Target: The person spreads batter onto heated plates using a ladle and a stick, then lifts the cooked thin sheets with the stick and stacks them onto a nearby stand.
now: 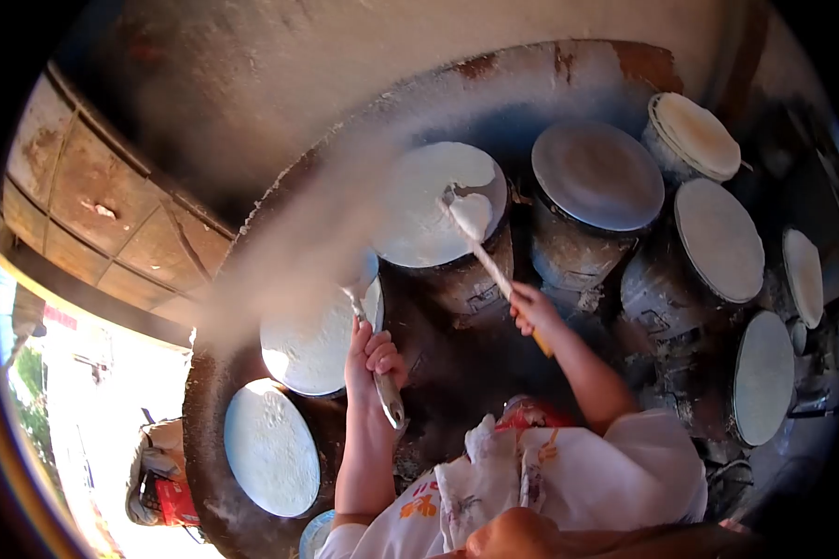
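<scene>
My left hand (379, 357) is closed around the handle of a metal utensil (389, 396), whose far end lies over a white-coated round griddle (317, 340) and is partly lost in steam. My right hand (534, 309) grips a long spatula (480, 252) with a pale shaft. Its head, with white batter (473, 214) on it, rests on another round griddle (419, 224). That griddle is mostly covered in white, with a bare grey patch near its right edge.
A dark bare griddle (597, 175) stands to the right. Further right are several white-covered griddles (720, 239) on drums, and one more (271, 449) is at lower left. A tiled ledge (112, 214) and a red item (175, 501) are at left. Steam drifts across the centre-left.
</scene>
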The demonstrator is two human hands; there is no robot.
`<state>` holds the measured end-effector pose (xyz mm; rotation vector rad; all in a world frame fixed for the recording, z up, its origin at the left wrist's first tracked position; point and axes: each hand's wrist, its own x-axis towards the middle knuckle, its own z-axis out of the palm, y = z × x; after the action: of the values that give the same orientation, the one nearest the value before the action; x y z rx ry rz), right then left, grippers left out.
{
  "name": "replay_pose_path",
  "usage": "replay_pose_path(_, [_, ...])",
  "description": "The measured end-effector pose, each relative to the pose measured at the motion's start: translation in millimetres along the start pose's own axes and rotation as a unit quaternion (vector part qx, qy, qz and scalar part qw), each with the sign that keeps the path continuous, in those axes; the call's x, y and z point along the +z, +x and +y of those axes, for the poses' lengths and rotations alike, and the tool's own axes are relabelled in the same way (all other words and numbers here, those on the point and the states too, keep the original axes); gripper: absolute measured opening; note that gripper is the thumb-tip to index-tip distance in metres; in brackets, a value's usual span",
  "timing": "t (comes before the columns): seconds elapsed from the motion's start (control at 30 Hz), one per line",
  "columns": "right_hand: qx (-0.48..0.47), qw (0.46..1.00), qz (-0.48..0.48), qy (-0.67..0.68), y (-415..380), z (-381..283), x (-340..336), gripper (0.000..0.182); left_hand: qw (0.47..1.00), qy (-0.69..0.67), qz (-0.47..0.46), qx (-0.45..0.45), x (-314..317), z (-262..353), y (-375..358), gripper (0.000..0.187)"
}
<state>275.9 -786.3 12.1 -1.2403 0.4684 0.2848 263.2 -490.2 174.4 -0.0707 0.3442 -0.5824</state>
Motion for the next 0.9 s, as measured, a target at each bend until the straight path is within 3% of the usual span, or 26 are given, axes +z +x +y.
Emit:
replay_pose_path(0.27, [-0.044, 0.999, 0.013, -0.013, 96, -85, -19, 0.036, 0.996, 0.088, 0.022, -0.011, 23, -30, 71, 0.043])
replay_pose_path(0.3, [-0.089, 0.995, -0.012, -0.047, 102, -73, -23, 0.036, 0.997, 0.075, 0.014, -0.025, 23, -32, 80, 0.024])
replay_pose_path(0.33, [-0.063, 0.993, -0.032, -0.096, 79, -64, -23, 0.036, 0.997, 0.065, -0.002, -0.037, 25, -31, 88, 0.01])
replay_pose_path(0.37, [-0.038, 0.987, -0.054, -0.145, 56, -55, -24, 0.035, 0.997, 0.05, -0.024, -0.052, 30, -29, 105, 0.022])
replay_pose_path(0.47, [-0.032, 0.978, -0.043, -0.2, 34, -70, -83, 0.036, 0.991, 0.121, -0.042, -0.037, 48, -45, 135, 0.025])
replay_pose_path(0.53, [-0.049, 0.978, -0.034, -0.202, 61, -98, -106, 0.035, 0.988, 0.147, 0.032, 0.037, 49, -60, 156, 0.029])
replay_pose_path(0.6, [-0.084, 0.952, -0.014, -0.295, 104, -132, -90, 0.034, 0.981, 0.171, 0.063, 0.06, 46, -67, 177, 0.029])
replay_pose_path(0.63, [-0.149, 0.948, 0.008, -0.282, 132, -135, -80, 0.033, 0.99, 0.141, 0.02, 0.019, 36, -58, 193, 0.026])
replay_pose_path(0.67, [-0.304, 0.872, 0.035, -0.382, 162, -126, -74, 0.031, 0.99, 0.135, 0.023, 0.016, 39, -61, 202, 0.018])
replay_pose_path(0.73, [-0.389, 0.764, 0.075, -0.51, 157, -126, -63, 0.032, 0.992, 0.121, 0.039, 0.018, 48, -69, 209, 0.03])
replay_pose_path(0.83, [-0.354, 0.801, 0.164, -0.453, 116, -117, -101, 0.038, 0.993, 0.1, -0.024, -0.056, 73, -66, 198, 0.032])
replay_pose_path(0.9, [-0.35, 0.798, 0.156, -0.465, 119, -105, -95, 0.038, 0.988, 0.147, -0.042, -0.029, 70, -64, 210, 0.029])
